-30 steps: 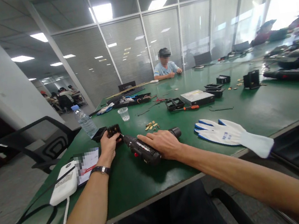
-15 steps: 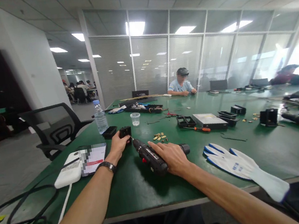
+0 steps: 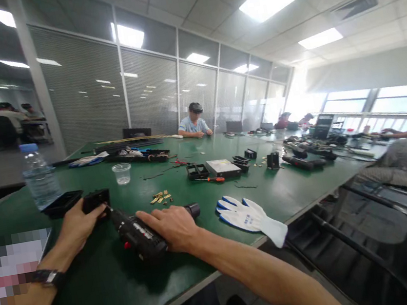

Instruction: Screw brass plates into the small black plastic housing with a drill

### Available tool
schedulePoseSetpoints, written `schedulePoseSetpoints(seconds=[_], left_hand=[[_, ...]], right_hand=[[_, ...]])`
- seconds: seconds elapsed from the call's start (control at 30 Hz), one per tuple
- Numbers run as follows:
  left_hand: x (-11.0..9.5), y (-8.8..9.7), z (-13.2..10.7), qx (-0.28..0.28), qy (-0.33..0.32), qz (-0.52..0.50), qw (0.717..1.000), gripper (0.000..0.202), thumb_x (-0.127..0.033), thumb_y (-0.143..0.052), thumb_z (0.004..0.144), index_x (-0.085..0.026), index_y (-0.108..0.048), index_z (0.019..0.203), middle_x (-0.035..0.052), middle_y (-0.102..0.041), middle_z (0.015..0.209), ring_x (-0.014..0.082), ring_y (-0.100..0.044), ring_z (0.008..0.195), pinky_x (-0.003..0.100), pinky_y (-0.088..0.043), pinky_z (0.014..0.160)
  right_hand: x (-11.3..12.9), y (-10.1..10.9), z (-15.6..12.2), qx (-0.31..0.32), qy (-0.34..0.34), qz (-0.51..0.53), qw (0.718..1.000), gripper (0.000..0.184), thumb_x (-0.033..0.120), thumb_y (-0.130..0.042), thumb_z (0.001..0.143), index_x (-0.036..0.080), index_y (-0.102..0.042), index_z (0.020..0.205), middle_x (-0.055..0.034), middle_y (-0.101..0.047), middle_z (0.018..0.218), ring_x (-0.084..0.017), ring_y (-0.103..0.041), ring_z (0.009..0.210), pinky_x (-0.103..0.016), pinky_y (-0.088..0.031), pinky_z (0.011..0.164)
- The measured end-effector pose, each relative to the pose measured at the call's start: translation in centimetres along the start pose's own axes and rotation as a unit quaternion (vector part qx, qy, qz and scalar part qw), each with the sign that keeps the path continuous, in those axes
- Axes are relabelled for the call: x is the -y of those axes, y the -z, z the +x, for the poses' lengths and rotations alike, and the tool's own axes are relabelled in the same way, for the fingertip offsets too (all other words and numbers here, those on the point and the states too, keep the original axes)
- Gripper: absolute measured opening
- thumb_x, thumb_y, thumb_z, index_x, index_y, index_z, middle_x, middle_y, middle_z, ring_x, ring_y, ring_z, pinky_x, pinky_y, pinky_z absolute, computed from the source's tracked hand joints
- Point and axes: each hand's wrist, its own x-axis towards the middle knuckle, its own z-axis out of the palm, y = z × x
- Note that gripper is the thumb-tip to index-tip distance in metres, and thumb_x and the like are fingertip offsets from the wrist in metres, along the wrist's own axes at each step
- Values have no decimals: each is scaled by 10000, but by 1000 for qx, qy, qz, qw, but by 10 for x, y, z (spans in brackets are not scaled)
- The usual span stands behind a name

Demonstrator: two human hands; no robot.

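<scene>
My left hand (image 3: 78,224) is closed around a small black plastic part (image 3: 96,198) at the left of the table. In my right hand (image 3: 174,226) is a black cordless drill (image 3: 136,232), lying on its side with a red button showing. The drill's tip points at the black part; whether it touches a screw there I cannot tell. Just behind the drill lie several small brass-coloured pieces (image 3: 162,197). A black tray (image 3: 62,203) sits beside my left hand, and a white work glove (image 3: 249,217) with blue edges lies to the right of my right hand.
On the green table (image 3: 191,264) stand a water bottle (image 3: 39,177) and a clear plastic cup (image 3: 122,174). Farther back are a silver box-shaped drive (image 3: 223,168), an orange-handled screwdriver (image 3: 211,179) and black plastic parts (image 3: 272,161). A person (image 3: 194,123) sits across the table.
My view has swung to the right, so things appear farther left. Both hands keep their grip on the black part and the drill, which stay close together.
</scene>
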Motion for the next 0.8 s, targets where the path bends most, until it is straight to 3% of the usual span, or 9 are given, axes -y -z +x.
schedulePoseSetpoints(seconds=[0.07,0.17,0.37,0.47,0.57,0.63,0.73,0.8], left_hand=[[-2,2,-1,36,-58,86,994,444,-363,-749,643,-206,-658,1048,35,-720,955,248,-679,822,434,-541,865],[-11,4,-8,46,-59,128,989,498,-423,-727,605,-202,-641,1044,48,-716,982,286,-690,870,472,-560,871],[-19,-4,-19,45,-57,24,997,359,-397,-736,599,-271,-638,921,83,-716,1014,384,-672,992,575,-545,928],[-14,-6,-14,59,-39,-38,997,370,-375,-756,602,-278,-646,942,57,-706,1075,369,-650,1071,571,-508,1007],[-5,-5,-5,40,-28,-24,999,380,-336,-780,582,-258,-652,931,25,-713,1001,336,-671,997,589,-494,1002],[0,-4,-1,35,-30,-29,999,414,-318,-787,572,-244,-655,957,8,-710,945,290,-679,914,572,-507,965],[3,-3,-2,44,-55,-51,996,452,-310,-792,566,-202,-651,982,19,-692,930,215,-663,833,461,-547,876],[2,-2,-4,53,-76,-65,994,468,-328,-794,565,-164,-642,976,44,-682,908,202,-650,798,397,-559,802]], right_hand=[[-1,-3,0,-21,4,-5,1000,778,398,-572,881,242,-134,1505,-32,-617,1171,-218,-630,918,-364,-495,753],[-2,-5,-1,-41,13,-8,999,785,393,-579,881,234,-128,1504,-27,-624,1160,-216,-635,889,-363,-498,718],[-2,-3,-4,-54,9,-8,998,737,379,-553,903,231,-144,1498,-20,-641,1137,-214,-638,873,-364,-490,698],[-2,-2,-4,-65,5,-8,998,752,387,-560,897,225,-145,1502,-12,-647,1110,-219,-639,855,-364,-485,676],[-3,-3,-2,-59,9,-7,998,794,382,-577,884,235,-118,1515,-9,-637,1141,-220,-639,856,-364,-484,676],[-1,-2,-1,-41,4,-8,999,817,391,-581,879,246,-100,1523,-16,-627,1171,-219,-640,877,-360,-484,705],[3,1,-1,-1,-21,-18,1000,804,404,-577,884,274,-112,1526,-30,-612,1211,-208,-636,931,-341,-472,775],[6,2,-1,-8,-20,-9,1000,779,377,-589,877,262,-167,1521,-48,-623,1185,-220,-634,929,-343,-457,784]])
